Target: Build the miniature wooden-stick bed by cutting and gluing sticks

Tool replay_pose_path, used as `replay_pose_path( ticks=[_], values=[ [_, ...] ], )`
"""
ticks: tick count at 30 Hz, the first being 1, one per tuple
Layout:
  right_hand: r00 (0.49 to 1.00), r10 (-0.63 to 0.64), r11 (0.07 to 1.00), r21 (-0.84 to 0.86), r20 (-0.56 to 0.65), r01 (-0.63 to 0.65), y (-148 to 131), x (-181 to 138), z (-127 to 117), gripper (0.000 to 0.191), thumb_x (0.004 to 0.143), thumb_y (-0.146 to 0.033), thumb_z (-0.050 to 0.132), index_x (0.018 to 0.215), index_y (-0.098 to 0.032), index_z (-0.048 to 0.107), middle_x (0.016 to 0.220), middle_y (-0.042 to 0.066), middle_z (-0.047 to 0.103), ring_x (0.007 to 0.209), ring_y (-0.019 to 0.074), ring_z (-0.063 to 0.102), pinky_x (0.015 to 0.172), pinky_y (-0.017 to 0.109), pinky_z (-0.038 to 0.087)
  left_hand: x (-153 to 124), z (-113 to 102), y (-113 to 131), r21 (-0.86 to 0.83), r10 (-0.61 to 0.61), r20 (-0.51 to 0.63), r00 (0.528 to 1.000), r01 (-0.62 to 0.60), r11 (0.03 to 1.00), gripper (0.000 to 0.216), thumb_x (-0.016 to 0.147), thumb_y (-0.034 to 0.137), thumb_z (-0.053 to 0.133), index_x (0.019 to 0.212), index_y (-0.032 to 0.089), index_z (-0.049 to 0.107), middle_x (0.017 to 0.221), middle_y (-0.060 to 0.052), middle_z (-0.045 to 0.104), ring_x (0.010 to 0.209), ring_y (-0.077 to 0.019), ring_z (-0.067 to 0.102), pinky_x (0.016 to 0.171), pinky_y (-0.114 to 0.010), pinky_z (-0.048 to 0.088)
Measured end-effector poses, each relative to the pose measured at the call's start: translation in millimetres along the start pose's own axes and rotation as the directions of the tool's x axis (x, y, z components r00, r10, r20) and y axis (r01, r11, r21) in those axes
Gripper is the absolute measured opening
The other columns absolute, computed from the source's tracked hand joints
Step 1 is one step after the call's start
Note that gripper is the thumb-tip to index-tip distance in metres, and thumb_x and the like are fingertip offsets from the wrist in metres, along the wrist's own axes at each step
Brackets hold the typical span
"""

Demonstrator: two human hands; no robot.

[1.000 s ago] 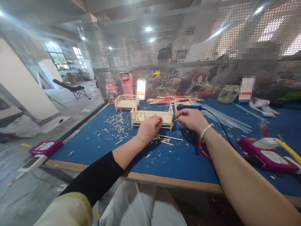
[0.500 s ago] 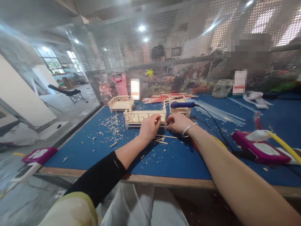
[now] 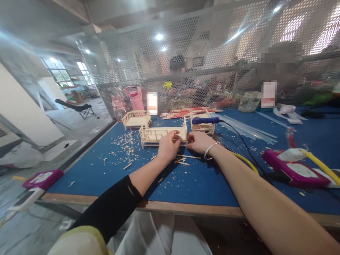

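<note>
A miniature bed of pale wooden sticks (image 3: 154, 135) stands on the blue tabletop, its railed side toward me. At the front of its right half my left hand (image 3: 169, 147) is closed, thumb and fingertips pinched at the rail. Close by, my right hand (image 3: 201, 143), with a silver bangle (image 3: 211, 150) at the wrist, has its fingers pinched together at the bed's right end post. Whatever lies between the right fingertips is too small to make out. A similar stick bed (image 3: 136, 120) sits behind on the left. Behind my right hand, a blue-handled corded tool (image 3: 205, 120) rests across another stick model (image 3: 203, 128).
Loose sticks (image 3: 183, 162) and wood chips lie around my hands. Red-and-white sticks (image 3: 183, 113) are piled at the back, clear glue sticks (image 3: 247, 129) at right. Purple power strips (image 3: 294, 168) stand right and left. A perforated screen (image 3: 212, 53) closes the far edge; people sit beyond.
The left thumb and fingers have shifted slightly at the bed's rail. My right hand stays pinched at the end post, a touch lower in view. The camera has tilted a little.
</note>
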State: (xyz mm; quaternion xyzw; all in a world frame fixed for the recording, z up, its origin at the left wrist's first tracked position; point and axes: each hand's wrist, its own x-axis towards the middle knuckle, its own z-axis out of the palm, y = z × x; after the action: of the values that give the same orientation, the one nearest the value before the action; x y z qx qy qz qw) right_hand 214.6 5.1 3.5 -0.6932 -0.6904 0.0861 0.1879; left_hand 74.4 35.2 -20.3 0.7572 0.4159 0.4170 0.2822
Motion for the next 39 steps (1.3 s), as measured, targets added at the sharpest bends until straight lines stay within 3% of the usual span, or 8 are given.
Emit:
replay_pose_path(
  ticks=[6, 11, 17, 25, 31, 35, 39],
  values=[
    [1.000, -0.017, 1.000, -0.005, -0.008, 0.017, 0.9, 0.8, 3.7, 0.009, 0.066, -0.019, 0.061, 0.074, -0.018, 0.059, 0.074, 0.005, 0.065, 0.071, 0.0176, 0.059, 0.060, 0.025, 0.039, 1.1, -0.2, 3.0, -0.031, -0.102, 0.001, 0.995, 0.102, 0.994, 0.031, 0.073, 0.017, 0.057, 0.105, 0.016, 0.057, 0.080, -0.001, 0.068, 0.043, -0.0074, 0.053, 0.044, -0.021, 0.045],
    [0.999, -0.039, 0.999, 0.013, -0.014, 0.039, 1.2, 0.4, 4.2, 0.009, 0.065, -0.017, 0.061, 0.071, -0.019, 0.055, 0.074, 0.005, 0.063, 0.072, 0.0167, 0.057, 0.061, 0.024, 0.037, 4.9, -0.3, 1.9, 0.057, -0.048, -0.030, 0.998, 0.050, 0.997, 0.019, 0.070, 0.018, 0.062, 0.089, 0.016, 0.064, 0.079, -0.003, 0.070, 0.060, -0.0118, 0.061, 0.059, -0.025, 0.051],
    [0.996, -0.082, 0.992, 0.090, -0.018, 0.083, 2.2, 0.0, 7.3, 0.018, 0.075, -0.030, 0.057, 0.064, -0.020, 0.047, 0.061, 0.000, 0.058, 0.058, 0.0125, 0.053, 0.055, 0.022, 0.036, 5.7, -6.1, 6.4, 0.134, -0.029, -0.038, 0.999, 0.034, 0.990, 0.011, 0.067, 0.013, 0.063, 0.078, 0.015, 0.066, 0.075, -0.003, 0.070, 0.070, -0.0148, 0.064, 0.073, -0.029, 0.051],
    [0.991, -0.110, 0.980, 0.157, -0.070, 0.120, -1.2, 3.0, 21.4, 0.020, 0.075, -0.031, 0.056, 0.062, -0.021, 0.044, 0.054, -0.005, 0.051, 0.052, 0.0098, 0.046, 0.050, 0.021, 0.033, 0.3, -13.4, 3.9, 0.157, -0.036, -0.040, 0.999, 0.042, 0.987, 0.013, 0.070, 0.014, 0.063, 0.082, 0.016, 0.068, 0.080, -0.004, 0.071, 0.069, -0.0155, 0.065, 0.070, -0.030, 0.052],
    [0.987, -0.133, 0.980, 0.138, -0.092, 0.145, 0.0, -4.7, 1.7, 0.025, 0.066, -0.034, 0.064, 0.051, -0.019, 0.051, 0.048, -0.005, 0.049, 0.050, 0.0099, 0.045, 0.048, 0.021, 0.031, -4.3, -8.1, 3.4, 0.145, -0.041, -0.060, 0.997, 0.050, 0.988, 0.012, 0.074, 0.015, 0.061, 0.084, 0.015, 0.068, 0.085, -0.006, 0.071, 0.071, -0.0157, 0.065, 0.073, -0.030, 0.052],
    [0.941, -0.182, 0.958, 0.164, -0.286, 0.235, -7.9, -12.1, -2.3, 0.020, 0.075, -0.031, 0.054, 0.074, -0.018, 0.069, 0.054, -0.001, 0.062, 0.053, 0.0126, 0.055, 0.053, 0.022, 0.038, -5.4, -5.2, 1.7, 0.122, -0.044, -0.077, 0.996, 0.053, 0.991, 0.013, 0.075, 0.016, 0.061, 0.087, 0.014, 0.066, 0.085, -0.006, 0.071, 0.072, -0.0149, 0.064, 0.072, -0.029, 0.051],
    [0.922, -0.191, 0.957, 0.145, -0.337, 0.251, -13.2, -11.4, 7.7, 0.028, 0.079, -0.023, 0.049, 0.096, -0.022, 0.071, 0.088, 0.003, 0.073, 0.080, 0.0176, 0.066, 0.071, 0.026, 0.047, -5.2, -4.3, 1.1, 0.116, -0.029, -0.088, 0.996, 0.039, 0.993, 0.014, 0.075, 0.014, 0.061, 0.088, 0.015, 0.065, 0.084, -0.006, 0.070, 0.074, -0.0146, 0.063, 0.074, -0.029, 0.050]
  ],
)
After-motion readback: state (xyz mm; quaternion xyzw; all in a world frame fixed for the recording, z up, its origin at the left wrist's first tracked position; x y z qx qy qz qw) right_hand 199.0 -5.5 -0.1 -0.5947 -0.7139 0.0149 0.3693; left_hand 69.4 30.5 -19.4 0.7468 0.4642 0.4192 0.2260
